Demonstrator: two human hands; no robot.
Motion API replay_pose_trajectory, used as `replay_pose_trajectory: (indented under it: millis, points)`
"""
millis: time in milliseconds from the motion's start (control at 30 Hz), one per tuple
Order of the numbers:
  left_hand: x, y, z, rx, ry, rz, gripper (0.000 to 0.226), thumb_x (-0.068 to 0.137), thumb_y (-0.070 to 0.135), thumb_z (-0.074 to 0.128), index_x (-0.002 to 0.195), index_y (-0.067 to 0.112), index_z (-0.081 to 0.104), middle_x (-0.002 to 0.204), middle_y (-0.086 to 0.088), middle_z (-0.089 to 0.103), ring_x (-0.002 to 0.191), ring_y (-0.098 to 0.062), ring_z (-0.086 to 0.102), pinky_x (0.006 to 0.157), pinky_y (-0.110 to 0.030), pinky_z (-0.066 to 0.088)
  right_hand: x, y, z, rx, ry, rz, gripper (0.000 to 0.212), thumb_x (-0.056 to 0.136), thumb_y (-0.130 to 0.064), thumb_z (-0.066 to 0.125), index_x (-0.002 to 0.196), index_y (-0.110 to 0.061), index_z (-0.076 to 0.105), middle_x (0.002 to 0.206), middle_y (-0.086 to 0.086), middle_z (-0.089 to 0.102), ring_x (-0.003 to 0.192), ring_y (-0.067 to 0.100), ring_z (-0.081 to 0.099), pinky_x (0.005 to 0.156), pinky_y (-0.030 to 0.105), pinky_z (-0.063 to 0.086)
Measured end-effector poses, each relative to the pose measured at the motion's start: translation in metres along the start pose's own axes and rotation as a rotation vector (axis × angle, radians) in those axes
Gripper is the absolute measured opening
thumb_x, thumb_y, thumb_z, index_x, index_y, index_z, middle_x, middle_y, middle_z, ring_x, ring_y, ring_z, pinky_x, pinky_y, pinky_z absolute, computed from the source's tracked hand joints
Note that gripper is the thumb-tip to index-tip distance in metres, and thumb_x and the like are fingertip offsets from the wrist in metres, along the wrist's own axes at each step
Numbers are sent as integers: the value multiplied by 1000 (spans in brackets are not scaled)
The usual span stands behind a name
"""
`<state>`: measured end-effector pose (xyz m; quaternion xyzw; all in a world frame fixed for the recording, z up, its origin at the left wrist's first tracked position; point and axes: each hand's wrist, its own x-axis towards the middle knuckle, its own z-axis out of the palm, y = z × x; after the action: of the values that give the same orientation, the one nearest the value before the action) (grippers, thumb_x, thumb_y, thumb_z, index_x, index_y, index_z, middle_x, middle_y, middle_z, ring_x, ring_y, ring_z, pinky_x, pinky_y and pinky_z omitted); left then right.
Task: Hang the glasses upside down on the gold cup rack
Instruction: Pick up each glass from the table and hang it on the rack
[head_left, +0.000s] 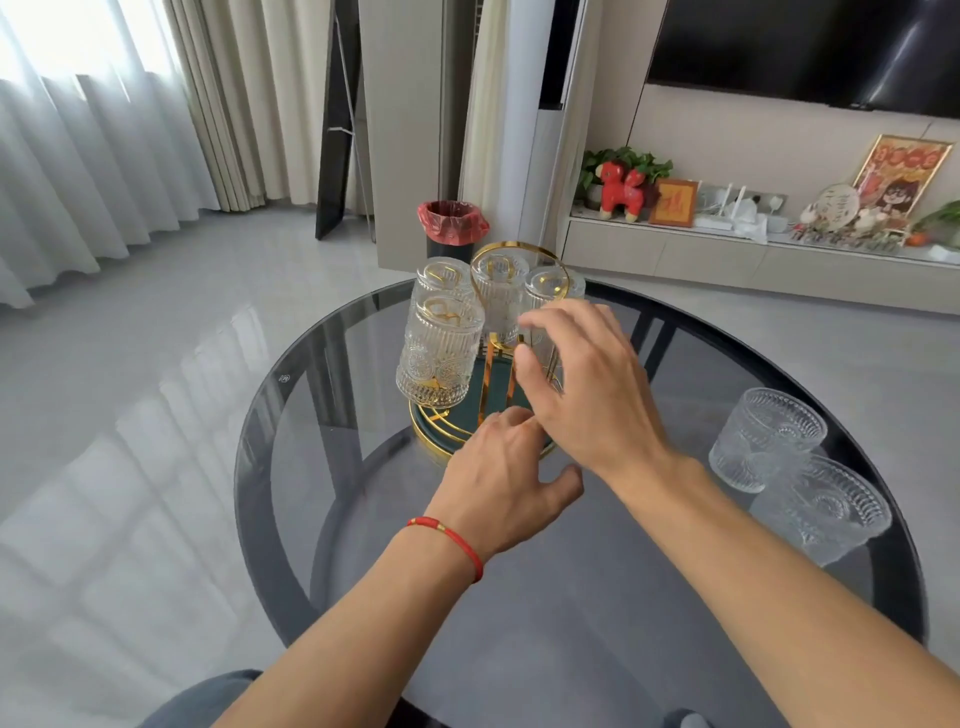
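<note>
**Glasses on gold rack, both hands at rack, two glasses loose on desk**

Gold cup rack (493, 358) stands on the far-centre part of the round dark glass desk (291, 447); round gold-rimmed base with dark green inset, gold loop handle on top. Four ribbed clear glasses hang on it upside down: near-left glass (439, 353), far-left glass (441, 275), centre glass (500, 291) under the loop, far-right glass (553, 286), partly hidden by the right hand.

Right hand (587, 395) is raised in front of the rack's right side, palm away from camera. Its fingers (545, 317) are spread apart and slightly bent, holding nothing; cannot tell whether the tips touch the far-right glass.

Left hand (498, 478) sits low at the near edge of the rack base, knuckles up. Fingers are curled under toward the gold rim, tips hidden by the right hand; cannot tell whether they grip the rim or only rest on it. Thumb sticks out to the right. Red cord bracelet (452, 535) on the left wrist.

Two more ribbed glasses stand upright on the right part of the desk, well apart from the rack: farther upright glass (766, 439) and nearer upright glass (821, 512), just beside each other.

Beyond the desk on the floor, a black bin with red liner (451, 226)
</note>
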<state>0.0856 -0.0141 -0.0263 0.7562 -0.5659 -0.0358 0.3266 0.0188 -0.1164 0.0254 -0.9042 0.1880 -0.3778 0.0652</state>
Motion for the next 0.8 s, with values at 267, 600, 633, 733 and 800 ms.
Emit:
replay_pose_trajectory:
  millis: [267,600,633,733,800]
  points:
    - [-5,24,22,49,19,157,50,88,44,65,130,16,63,135,-6,59,130,-24,46,105,-36,44,-100,92,-75,-150,95,232,22,89,-25,58,96,-12,75,102,4,72,104,34,61,96,44,47]
    - [-19,44,42,2,-23,136,47,89,31,69,132,16,61,134,-5,59,128,-21,46,102,-16,30,-139,121,-95,-232,-168,870,94,80,-35,82,155,-12,30,153,23,40,138,45,38,105,51,40]
    - [-20,45,43,-12,-32,127,46,89,30,69,132,16,61,133,-4,59,127,-21,47,101,-15,29,-140,124,-99,-175,-174,915,97,80,-39,82,156,-15,27,154,21,42,139,42,41,105,49,41]
    - [-22,49,47,-45,-64,113,46,90,30,68,133,17,60,132,-1,60,126,-19,49,103,-21,35,-142,125,-110,-89,-166,948,97,75,-47,85,152,-20,32,148,13,55,133,35,53,102,44,44]
    - [-22,52,49,-94,-82,87,46,90,31,68,134,19,59,132,1,61,125,-17,51,104,-24,39,-144,120,-116,-95,-172,867,94,69,-50,87,145,-23,39,140,7,61,127,31,57,96,38,43]
